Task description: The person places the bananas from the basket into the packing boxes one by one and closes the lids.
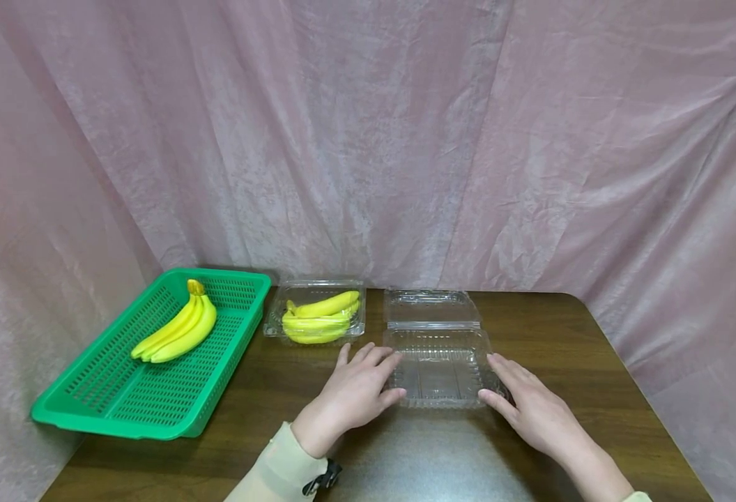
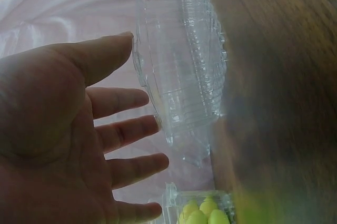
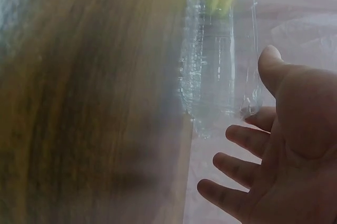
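Note:
A clear plastic clamshell box (image 1: 440, 376) lies on the table in the head view, its lid (image 1: 431, 308) folded back behind it. My left hand (image 1: 358, 390) is at the box's left side, fingers spread and fairly straight. In the left wrist view, the thumb (image 2: 108, 55) and fingertips are at the box's rim. On the right side, my right hand (image 1: 534, 404) is at the near right corner with extended fingers. The right wrist view has its index fingertip (image 3: 258, 118) at the rim. Nothing is visible inside this box.
Left of the open box, a closed clear box (image 1: 272, 328) holds yellow bananas (image 1: 318, 324). Farther left stands a green perforated basket (image 1: 208, 397) with a banana bunch (image 1: 182, 328) in it. A pink curtain (image 1: 368, 139) hangs behind the brown wooden table (image 1: 594, 362).

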Available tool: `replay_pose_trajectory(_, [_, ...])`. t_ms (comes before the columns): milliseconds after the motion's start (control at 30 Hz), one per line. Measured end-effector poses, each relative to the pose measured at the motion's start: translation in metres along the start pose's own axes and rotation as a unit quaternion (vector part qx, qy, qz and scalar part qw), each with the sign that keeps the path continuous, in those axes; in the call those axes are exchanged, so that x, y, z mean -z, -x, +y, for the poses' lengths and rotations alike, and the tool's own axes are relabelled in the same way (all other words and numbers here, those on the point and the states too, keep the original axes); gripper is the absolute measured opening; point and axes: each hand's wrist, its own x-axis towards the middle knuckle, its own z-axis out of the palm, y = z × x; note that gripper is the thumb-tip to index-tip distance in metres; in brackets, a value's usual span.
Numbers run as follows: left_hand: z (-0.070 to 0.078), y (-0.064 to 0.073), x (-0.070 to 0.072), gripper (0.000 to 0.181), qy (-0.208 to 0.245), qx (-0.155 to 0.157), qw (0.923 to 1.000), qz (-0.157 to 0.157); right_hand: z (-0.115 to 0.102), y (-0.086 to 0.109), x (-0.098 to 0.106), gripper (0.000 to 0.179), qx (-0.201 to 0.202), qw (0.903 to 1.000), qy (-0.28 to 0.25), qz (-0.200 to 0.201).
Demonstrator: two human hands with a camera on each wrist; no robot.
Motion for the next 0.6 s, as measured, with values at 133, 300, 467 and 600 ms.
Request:
replay_pose_trajectory(133, [0.000, 0.000, 0.000, 0.064, -0.001, -0.003, 1.0000, 0.001, 0.003, -0.001, 0.002, 0.079, 0.001, 1.0000, -0.002, -0.006])
replay_pose_trajectory(300, [-0.002, 0.000, -0.001, 0.064, 0.002, -0.007, 1.0000, 0.007, 0.007, -0.004, 0.002, 0.085, 0.009, 0.9997, -0.020, -0.011])
replay_pose_trajectory(467, [-0.003, 0.000, -0.001, 0.063, 0.003, -0.006, 1.0000, 0.006, 0.011, -0.007, 0.001, 0.085, 0.034, 0.9990, -0.027, -0.011])
replay_pose_trajectory(600, [-0.003, 0.000, 0.000, 0.063, 0.004, -0.006, 1.0000, 0.003, 0.014, -0.010, -0.001, 0.085, 0.046, 0.9983, -0.031, -0.013])
